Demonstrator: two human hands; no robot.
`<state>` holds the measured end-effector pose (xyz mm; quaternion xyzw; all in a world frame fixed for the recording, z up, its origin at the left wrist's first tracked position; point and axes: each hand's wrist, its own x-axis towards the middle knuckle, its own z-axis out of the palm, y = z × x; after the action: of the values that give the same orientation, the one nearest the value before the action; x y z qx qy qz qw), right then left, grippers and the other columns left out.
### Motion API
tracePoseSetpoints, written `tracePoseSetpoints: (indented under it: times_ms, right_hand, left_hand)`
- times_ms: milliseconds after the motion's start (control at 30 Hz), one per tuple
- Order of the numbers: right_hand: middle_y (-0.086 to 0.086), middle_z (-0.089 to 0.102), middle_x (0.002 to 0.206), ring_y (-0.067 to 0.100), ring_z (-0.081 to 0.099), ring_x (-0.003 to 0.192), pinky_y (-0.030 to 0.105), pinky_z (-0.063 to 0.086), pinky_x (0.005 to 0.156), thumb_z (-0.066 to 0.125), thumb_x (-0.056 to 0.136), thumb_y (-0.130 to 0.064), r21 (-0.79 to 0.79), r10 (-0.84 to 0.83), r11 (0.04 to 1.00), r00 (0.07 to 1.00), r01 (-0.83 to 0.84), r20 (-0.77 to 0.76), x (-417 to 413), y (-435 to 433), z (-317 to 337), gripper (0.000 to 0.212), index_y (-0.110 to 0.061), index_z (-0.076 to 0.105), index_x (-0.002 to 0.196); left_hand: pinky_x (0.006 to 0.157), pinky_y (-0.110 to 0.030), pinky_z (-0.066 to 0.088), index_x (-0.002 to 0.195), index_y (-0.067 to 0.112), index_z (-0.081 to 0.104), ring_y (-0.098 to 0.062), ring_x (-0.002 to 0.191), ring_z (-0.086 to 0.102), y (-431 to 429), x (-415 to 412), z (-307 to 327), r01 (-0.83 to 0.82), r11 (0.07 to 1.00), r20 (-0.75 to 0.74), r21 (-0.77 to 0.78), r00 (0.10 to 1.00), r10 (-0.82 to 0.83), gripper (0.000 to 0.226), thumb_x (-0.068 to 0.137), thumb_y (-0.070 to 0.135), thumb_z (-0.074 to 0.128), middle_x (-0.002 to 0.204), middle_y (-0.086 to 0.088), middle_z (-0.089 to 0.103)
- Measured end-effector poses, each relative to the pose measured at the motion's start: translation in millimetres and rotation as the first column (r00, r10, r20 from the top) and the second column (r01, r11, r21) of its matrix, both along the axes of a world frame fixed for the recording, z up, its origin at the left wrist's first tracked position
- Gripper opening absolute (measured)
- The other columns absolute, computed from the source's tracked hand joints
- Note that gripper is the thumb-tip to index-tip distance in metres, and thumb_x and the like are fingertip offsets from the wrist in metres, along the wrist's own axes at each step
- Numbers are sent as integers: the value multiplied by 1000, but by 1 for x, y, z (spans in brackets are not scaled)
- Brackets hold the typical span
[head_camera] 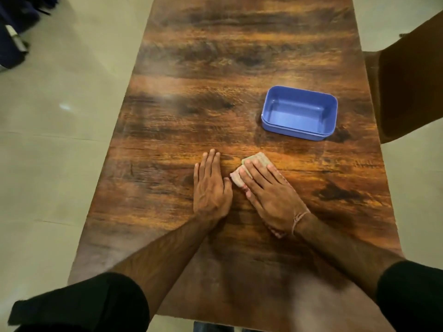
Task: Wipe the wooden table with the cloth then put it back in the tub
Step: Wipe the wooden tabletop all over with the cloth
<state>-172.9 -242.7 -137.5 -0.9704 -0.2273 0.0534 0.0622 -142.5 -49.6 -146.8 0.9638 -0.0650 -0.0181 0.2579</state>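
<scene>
Pressing one cloth [236,179], right hand [268,195]; one tub [296,133] nearby.

text: none legible | labels: none | brands: none | numbers: none | signs: none

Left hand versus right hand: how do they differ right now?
The left hand lies flat on the bare wooden table; the right hand presses down on the folded cloth. The left hand's fingers point straight up the table, while the right hand angles toward the left one. The right wrist wears a thread band; the left wrist is bare. Both are palm-down with straight fingers.
</scene>
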Motion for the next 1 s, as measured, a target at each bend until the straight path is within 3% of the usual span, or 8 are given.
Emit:
tracePoseSetpoints:
  times_ms: [200,333,533,600,733,833,900,1000]
  right_hand:
    - [6,11,171,22,2,158,44,7,128,21,111,-41,21,10,1000,1000,-10,-12,89,34,1,58,-17,16,163]
    - [9,8,171,23,0,158,41,-5,127,22,110,-41,34,-116,993,993,116,-18,155,53,-3,61,-15,12,163]
    - [11,9,171,26,2,158,43,-2,128,18,106,-41,34,-324,945,946,324,-14,224,81,-8,64,-12,14,163]
    - [10,8,171,25,1,158,45,2,128,18,108,-40,24,-270,963,963,269,6,209,85,-6,62,-13,13,163]
    - [5,6,171,21,-3,158,46,7,128,19,110,-43,-12,49,999,999,-50,-12,173,89,-3,59,-19,11,164]
    - [2,6,171,19,-1,158,43,4,128,20,110,-43,-7,144,989,989,-145,-40,207,76,-2,58,-21,13,164]
    - [4,5,171,21,0,158,44,4,128,18,109,-43,-4,70,998,997,-70,-38,250,73,-3,59,-20,12,164]
    - [7,8,171,22,2,158,44,3,128,12,107,-45,-7,-198,980,980,198,-6,304,84,-3,63,-17,13,163]
  left_hand:
    - [128,-38,-5,162,11,21,-18,159,3,40,75,-1,26,996,-22,91,999,-24,78,94,48,21,172,-5,13]
    - [127,-38,-11,165,13,10,-19,159,-7,76,132,-4,40,983,-60,180,998,-30,81,98,56,23,173,-3,1]
    - [127,-43,-11,165,16,0,-18,158,-15,111,205,-9,98,956,-90,277,993,-76,81,102,61,23,173,-1,-8]
    - [128,-45,-10,165,16,0,-18,158,-15,112,215,-8,109,954,-94,278,992,-86,81,101,61,20,173,-1,-8]
    - [128,-48,-7,165,16,0,-19,158,-15,113,219,-9,126,952,-78,279,991,-108,80,100,60,18,173,-2,-8]
    - [128,-49,-3,165,15,4,-20,159,-12,113,219,-11,112,949,-46,294,994,-103,79,101,58,20,173,-3,-4]
    - [128,-51,-1,165,14,7,-21,159,-9,113,219,-12,111,948,-44,299,994,-103,79,101,58,22,174,-3,-2]
    - [128,-51,0,165,14,8,-21,159,-9,112,217,-11,107,950,-45,294,994,-99,79,101,58,23,174,-3,-1]
